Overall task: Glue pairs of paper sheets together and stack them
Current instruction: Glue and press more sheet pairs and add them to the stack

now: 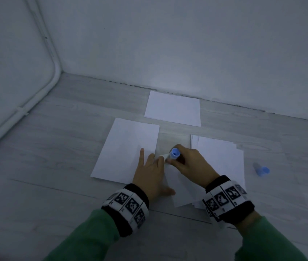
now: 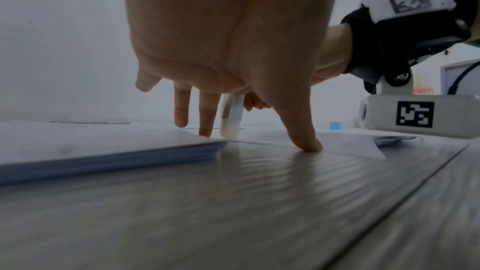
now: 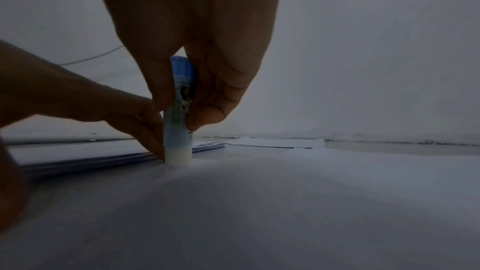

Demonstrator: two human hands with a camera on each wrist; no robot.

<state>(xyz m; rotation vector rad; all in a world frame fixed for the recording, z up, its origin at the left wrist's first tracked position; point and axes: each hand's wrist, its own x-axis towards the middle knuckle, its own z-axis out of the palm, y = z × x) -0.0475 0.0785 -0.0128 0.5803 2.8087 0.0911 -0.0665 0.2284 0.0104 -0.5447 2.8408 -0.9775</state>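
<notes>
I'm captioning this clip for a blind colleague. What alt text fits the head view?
A right hand holds an uncapped glue stick tip-down on a white sheet that the left hand steadies with spread fingers. Paper stacks lie on the grey floor; the blue cap lies far right.

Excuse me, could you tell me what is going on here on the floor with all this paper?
A person is gluing white paper sheets on the grey floor. The right hand grips an uncapped blue-and-white glue stick, its white tip pressed onto a loose white sheet. The left hand holds that sheet down with spread fingers. A white paper stack lies left, another white paper pile right, the blue cap aside.
</notes>
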